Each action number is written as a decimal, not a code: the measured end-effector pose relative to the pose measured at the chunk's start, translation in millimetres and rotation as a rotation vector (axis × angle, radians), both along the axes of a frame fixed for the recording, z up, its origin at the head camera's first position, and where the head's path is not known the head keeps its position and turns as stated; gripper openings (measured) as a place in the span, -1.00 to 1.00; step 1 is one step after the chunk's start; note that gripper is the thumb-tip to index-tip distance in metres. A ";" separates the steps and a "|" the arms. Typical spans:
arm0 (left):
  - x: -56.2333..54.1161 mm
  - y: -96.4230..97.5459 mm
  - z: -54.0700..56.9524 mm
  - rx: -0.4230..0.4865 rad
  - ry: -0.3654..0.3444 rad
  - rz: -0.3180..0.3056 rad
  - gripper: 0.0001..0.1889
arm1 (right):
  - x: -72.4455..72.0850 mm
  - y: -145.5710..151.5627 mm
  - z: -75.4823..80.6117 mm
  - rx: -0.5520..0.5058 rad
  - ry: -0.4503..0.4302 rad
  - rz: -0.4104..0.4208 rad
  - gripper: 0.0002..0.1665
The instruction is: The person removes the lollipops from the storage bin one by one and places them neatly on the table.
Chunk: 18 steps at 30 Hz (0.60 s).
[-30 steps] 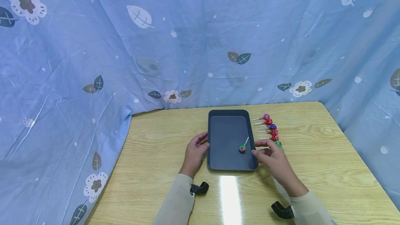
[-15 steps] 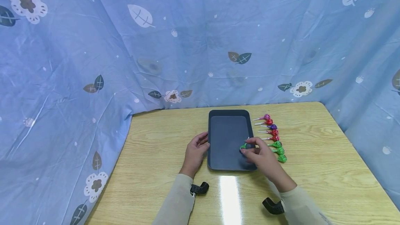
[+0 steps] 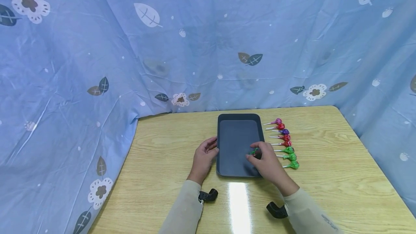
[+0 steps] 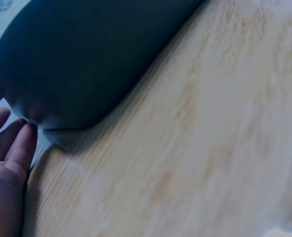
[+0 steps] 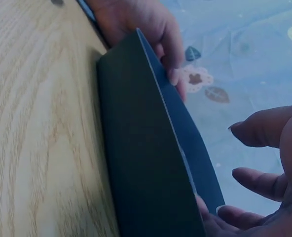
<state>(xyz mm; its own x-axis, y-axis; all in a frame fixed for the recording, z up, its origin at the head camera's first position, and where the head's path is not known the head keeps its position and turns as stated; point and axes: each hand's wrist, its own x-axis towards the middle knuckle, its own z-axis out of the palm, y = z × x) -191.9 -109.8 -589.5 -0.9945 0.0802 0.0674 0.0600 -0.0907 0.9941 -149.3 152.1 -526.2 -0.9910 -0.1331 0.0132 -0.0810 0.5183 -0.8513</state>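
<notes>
A dark grey rectangular tray (image 3: 238, 116) lies on the table. My left hand (image 3: 205, 156) rests at its left side, with fingertips against the outer wall in the left wrist view. Inside the tray is one green-wrapped lollipop (image 3: 254, 151), largely covered by my right hand (image 3: 264, 160). That hand reaches over the right rim, its thumb and index finger spread apart on either side of the lollipop. The right wrist view shows the gap between thumb (image 5: 257, 129) and fingers with nothing in it, while the lower fingers dip behind the tray's near wall (image 5: 146, 148).
To the tray's right lies a column of several lollipops, sticks pointing left: a pink one (image 3: 278, 121) at the far end, red and purple ones (image 3: 284, 131) in the middle, green ones (image 3: 293, 164) nearest. Blue printed curtain (image 3: 208, 46) hangs behind the wooden table (image 3: 162, 147).
My right hand has moved left from the tray's right rim to over the lollipop inside, uncovering the near green lollipops on the table. The left hand stays at the tray's left side.
</notes>
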 end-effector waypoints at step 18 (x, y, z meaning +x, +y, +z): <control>-0.1 0.8 0.9 -0.003 -0.003 -0.002 -0.50 | -10.7 -12.6 -13.3 0.072 0.003 0.078 -0.65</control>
<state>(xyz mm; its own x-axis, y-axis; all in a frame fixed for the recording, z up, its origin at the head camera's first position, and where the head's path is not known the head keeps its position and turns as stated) -192.0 -108.9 -588.6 -0.9945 0.0823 0.0643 0.0571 -0.0875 0.9945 -160.0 139.5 -539.4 -0.9777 -0.2102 0.0037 -0.1256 0.5700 -0.8120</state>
